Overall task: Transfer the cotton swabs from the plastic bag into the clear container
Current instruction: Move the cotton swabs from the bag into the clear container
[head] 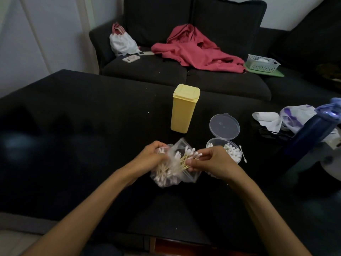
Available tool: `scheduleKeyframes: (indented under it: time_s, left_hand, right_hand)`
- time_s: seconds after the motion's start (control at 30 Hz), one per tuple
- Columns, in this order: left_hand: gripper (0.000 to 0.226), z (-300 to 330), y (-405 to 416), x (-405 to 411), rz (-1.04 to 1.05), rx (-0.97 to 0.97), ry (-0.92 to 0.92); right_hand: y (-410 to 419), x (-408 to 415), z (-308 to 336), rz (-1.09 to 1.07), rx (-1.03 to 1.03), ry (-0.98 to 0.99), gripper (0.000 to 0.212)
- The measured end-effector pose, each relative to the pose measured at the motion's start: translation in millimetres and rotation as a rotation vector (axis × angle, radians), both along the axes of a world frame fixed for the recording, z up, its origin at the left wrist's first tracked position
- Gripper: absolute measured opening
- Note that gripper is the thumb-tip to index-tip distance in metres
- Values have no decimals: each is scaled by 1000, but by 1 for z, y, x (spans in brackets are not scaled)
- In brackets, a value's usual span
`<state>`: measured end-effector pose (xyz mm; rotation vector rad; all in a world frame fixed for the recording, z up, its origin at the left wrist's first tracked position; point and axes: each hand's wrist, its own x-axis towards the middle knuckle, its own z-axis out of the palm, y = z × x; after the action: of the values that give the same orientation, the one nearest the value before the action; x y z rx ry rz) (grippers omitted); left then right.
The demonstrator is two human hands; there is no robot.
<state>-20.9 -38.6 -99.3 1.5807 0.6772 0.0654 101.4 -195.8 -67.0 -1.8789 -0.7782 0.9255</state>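
Right hand [212,163] pinches swabs [186,159] at bag [171,174] mouth

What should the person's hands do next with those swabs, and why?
Probably lift the right hand clear of the bag and across to the open container: it already pinches a bundle of swabs, the left hand holds the bag, and the container sits beside it.

— Dim in here?
— Yes, dull and grainy; the dark table [73,126] swallows detail.
— Sharp?
— Soft. Its left edge smears, and the frame's borders bend outward.
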Motion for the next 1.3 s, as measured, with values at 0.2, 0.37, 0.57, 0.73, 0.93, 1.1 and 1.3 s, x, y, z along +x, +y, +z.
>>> scheduleKeyframes:
  time_s: [0.2,0.37,0.57,0.73,0.93,1.1,1.3]
  left_hand:
    - [60,-1,-8,-2,-187,72,11]
    - [36,-7,-10,-3,-245,162,-122]
    - [22,-6,-10,-2,-212,274,-166]
    - [21,-3,-1,-4,-212,169,-148]
    - [22,0,5,-2,-146,67,-14]
    - [17,2,4,0,-108,2,71]
    - [51,5,-6,3,-157,17,42]
  right_hand:
    - [7,-3,-6,38,-70,-117,14]
    - [7,-7,-10,40,-112,-148,12]
    - [1,-1,-1,-50,-85,34,6]
    - [-5,2,5,-40,-25,-59,7]
    - [-10,4,7,39,71,-420,11]
    - [-15,4,7,178,198,-589,17]
    - [-8,0,-3,234,219,-624,20]
